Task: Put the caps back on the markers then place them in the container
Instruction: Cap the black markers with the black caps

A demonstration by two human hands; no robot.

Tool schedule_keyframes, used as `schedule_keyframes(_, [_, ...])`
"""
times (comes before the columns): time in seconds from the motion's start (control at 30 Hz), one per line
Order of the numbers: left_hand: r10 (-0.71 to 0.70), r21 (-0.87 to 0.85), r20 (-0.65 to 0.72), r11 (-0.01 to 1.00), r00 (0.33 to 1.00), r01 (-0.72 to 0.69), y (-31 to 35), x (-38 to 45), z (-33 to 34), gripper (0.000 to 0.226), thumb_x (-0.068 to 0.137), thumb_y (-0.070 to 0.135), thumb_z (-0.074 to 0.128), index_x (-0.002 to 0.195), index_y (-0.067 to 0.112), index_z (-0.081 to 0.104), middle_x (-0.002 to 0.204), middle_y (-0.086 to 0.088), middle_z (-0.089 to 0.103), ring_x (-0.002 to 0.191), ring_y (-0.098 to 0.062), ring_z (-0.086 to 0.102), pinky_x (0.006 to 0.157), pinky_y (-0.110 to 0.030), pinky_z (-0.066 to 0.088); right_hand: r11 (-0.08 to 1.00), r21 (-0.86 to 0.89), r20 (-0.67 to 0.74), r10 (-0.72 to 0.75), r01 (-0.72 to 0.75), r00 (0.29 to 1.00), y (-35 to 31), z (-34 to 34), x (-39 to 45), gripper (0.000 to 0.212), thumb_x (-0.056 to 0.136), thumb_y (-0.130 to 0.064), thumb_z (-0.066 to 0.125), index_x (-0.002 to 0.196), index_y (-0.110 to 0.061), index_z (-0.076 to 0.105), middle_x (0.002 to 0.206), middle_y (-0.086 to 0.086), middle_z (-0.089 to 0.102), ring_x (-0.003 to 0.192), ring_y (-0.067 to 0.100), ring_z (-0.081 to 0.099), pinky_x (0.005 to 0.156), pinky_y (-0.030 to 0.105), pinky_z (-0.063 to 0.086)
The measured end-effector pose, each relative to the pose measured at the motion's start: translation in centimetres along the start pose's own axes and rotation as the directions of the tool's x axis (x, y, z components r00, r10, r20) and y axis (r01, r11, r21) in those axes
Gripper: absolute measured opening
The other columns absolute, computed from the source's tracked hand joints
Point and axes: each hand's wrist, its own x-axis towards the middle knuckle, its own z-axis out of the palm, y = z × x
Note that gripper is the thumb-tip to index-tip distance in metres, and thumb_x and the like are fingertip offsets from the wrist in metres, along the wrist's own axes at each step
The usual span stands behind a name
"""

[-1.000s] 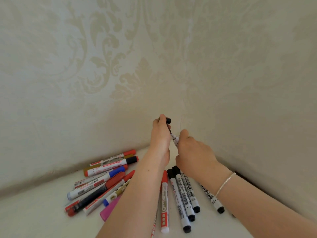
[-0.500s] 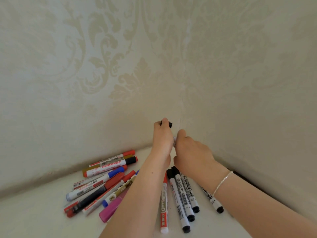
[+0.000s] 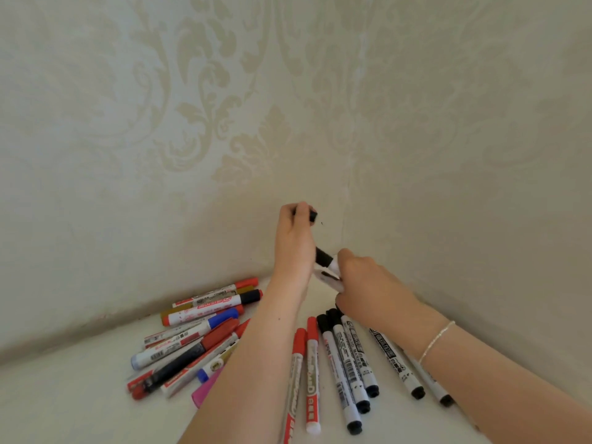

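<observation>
Wallpaper [image 3: 192, 123]: cream damask pattern, two walls meeting in a far corner.
Bench [image 3: 64, 405]: white, running into that corner.
Left marker pile [image 3: 192, 341]: red, blue, black and gold caps, lying crossed, left of the forearms.
Right marker row [image 3: 349, 363]: black-capped and red-capped, side by side, near centre.
Left hand [image 3: 296, 241]: raised by the corner, grip closed on a black cap [image 3: 312, 215].
Right hand [image 3: 368, 283]: grip closed around a white marker [image 3: 330, 267], its black end touching the left palm.
Bracelet [image 3: 437, 341]: thin, on right wrist.
</observation>
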Motion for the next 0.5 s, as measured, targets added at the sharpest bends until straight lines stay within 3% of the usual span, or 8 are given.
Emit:
schedule_keyframes(0.1, [-0.011, -0.235, 0.099, 0.971, 0.995, 0.034, 0.55, 0.44, -1.31, 0.023, 0.104, 0.024, 0.033, 0.091, 0.019, 0.051, 0.091, 0.001, 0.069, 0.086, -0.010, 0.065, 0.074, -0.024, 0.048, 0.986, -0.109, 0.008, -0.125, 0.125, 0.992, -0.37, 0.25, -0.24, 0.020, 0.081, -0.003, 0.050, 0.087, -0.011, 0.033, 0.073, 0.001, 0.039, 0.056, 0.017, 0.038, 0.042, 0.025, 0.023])
schedule_keyframes(0.17, [-0.004, -0.269, 0.209, 0.961, 0.978, 0.062, 0.92, 0.40, -1.53, 0.023, 0.104, 0.023, 0.033, 0.091, 0.016, 0.051, 0.084, -0.002, 0.071, 0.079, -0.011, 0.066, 0.069, -0.022, 0.052, 0.974, -0.160, 0.004, -0.162, 0.160, 0.987, -0.42, 0.23, -0.09, 0.019, 0.081, -0.002, 0.049, 0.089, -0.011, 0.035, 0.082, 0.006, 0.049, 0.062, 0.021, 0.042, 0.043, 0.025, 0.024])
schedule_keyframes(0.37, [-0.018, -0.076, 0.358, 0.996, 0.934, 0.049, 0.69, 0.04, -1.05, 0.024, 0.105, 0.023, 0.032, 0.092, 0.014, 0.051, 0.083, -0.003, 0.070, 0.077, -0.012, 0.064, 0.071, -0.020, 0.052, 0.957, -0.221, 0.015, -0.187, 0.186, 0.982, -0.48, -0.05, -0.20, 0.022, 0.083, -0.001, 0.048, 0.093, -0.013, 0.033, 0.091, 0.007, 0.054, 0.073, 0.027, 0.054, 0.056, 0.032, 0.037])
schedule_keyframes(0.5, [-0.019, -0.010, 0.369, 1.000, 0.929, 0.025, 0.57, -0.30, -0.73, 0.024, 0.104, 0.020, 0.033, 0.091, 0.013, 0.051, 0.082, -0.001, 0.068, 0.075, -0.010, 0.062, 0.073, -0.019, 0.052, 0.955, -0.225, 0.009, -0.196, 0.193, 0.981, -0.50, 0.23, -0.23, 0.022, 0.081, 0.000, 0.047, 0.090, -0.012, 0.030, 0.075, 0.001, 0.041, 0.064, 0.023, 0.044, 0.045, 0.025, 0.026])
